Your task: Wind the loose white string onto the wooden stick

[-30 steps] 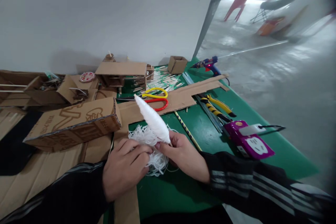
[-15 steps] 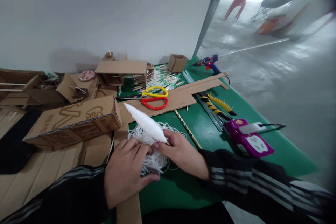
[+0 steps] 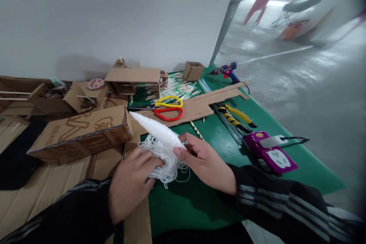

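Note:
A spindle wound with white thread slants up to the left, its lower right end pinched in my right hand. Below it bunches a tangle of loose white string. The fingers of my left hand are curled into the left side of that tangle and grip some of it. Just beyond the spindle's tip lie scissors with one yellow and one red handle, resting on a flat cardboard strip.
A printed cardboard box stands at left. Pliers, a purple power strip and a glue gun are at right. Thin sticks and small cardboard boxes sit near the wall.
Both hands have drawn slightly apart, the left moving left and the right moving right. The spindle's tip has shifted left, and the string tangle has changed shape.

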The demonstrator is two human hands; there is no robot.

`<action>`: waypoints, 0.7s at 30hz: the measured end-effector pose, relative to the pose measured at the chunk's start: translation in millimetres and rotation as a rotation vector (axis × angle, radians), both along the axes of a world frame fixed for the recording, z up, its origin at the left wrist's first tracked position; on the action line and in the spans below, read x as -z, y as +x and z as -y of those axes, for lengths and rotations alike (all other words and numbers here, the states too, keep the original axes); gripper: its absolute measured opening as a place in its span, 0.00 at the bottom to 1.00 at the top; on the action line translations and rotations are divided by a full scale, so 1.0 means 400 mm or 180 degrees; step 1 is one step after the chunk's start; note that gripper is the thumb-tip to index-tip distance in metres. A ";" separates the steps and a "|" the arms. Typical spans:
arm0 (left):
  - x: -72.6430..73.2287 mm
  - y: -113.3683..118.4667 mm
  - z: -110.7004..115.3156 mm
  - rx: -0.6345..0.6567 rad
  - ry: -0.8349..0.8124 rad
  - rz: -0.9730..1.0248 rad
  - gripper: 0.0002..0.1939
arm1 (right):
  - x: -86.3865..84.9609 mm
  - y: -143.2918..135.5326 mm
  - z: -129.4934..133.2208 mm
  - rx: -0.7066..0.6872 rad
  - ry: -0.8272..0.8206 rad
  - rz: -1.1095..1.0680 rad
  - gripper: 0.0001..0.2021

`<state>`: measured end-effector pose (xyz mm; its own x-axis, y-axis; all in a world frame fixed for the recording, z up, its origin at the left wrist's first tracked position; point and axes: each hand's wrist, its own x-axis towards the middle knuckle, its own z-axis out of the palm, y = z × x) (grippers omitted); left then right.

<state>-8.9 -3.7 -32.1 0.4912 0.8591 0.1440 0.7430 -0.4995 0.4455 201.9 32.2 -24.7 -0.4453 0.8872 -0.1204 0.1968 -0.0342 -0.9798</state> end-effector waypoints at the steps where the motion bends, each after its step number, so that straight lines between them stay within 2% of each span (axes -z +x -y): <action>1: 0.001 0.002 0.002 0.0077 -0.0041 0.0027 0.19 | -0.002 0.001 -0.001 -0.0015 0.0083 0.0061 0.14; 6: 0.003 0.007 0.006 0.0099 -0.0144 -0.0027 0.22 | -0.026 0.000 0.001 -0.0249 0.0446 0.0187 0.11; 12: 0.010 0.010 0.007 -0.0209 -0.0243 -0.0158 0.16 | -0.045 -0.013 0.003 -0.0606 0.0753 0.0491 0.10; 18: 0.003 0.017 0.013 0.0019 -0.0033 0.0502 0.13 | -0.023 -0.030 -0.009 -0.0529 0.1180 0.0983 0.11; 21: -0.003 0.022 0.019 0.0093 -0.0220 0.0827 0.13 | -0.006 -0.039 -0.006 -0.0399 0.1274 0.1227 0.10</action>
<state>-0.2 -11.2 -30.8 0.4702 0.8572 0.2099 0.5850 -0.4808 0.6532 186.4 34.8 -22.3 -0.5406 0.8403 0.0397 0.5214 0.3717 -0.7681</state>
